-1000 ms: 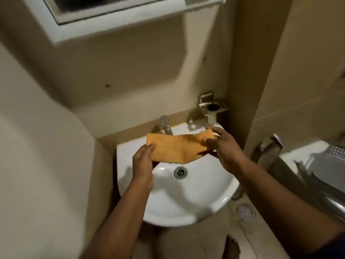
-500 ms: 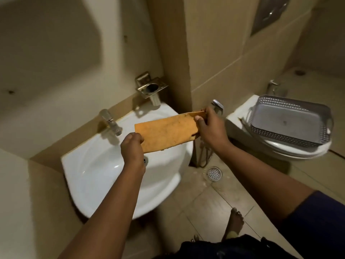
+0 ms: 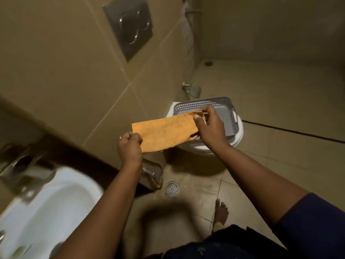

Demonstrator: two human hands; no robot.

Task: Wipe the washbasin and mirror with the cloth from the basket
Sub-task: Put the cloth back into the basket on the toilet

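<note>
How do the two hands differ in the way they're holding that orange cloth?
The left hand is curled into a fist round the cloth's near lower corner; the right hand pinches the far end between thumb and fingertips. The left hand sits lower and nearer the washbasin; the right hand is over the grey basket. Both grip the cloth, holding it stretched between them.

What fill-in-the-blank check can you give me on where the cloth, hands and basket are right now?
1. The orange cloth is held stretched between ____ hands.
2. The right hand pinches the cloth's end over the grey ____.
3. The left hand has its grip on the cloth's near ____.
4. The white washbasin sits at the picture's lower ____.

Missing words: both; basket; corner; left
</note>
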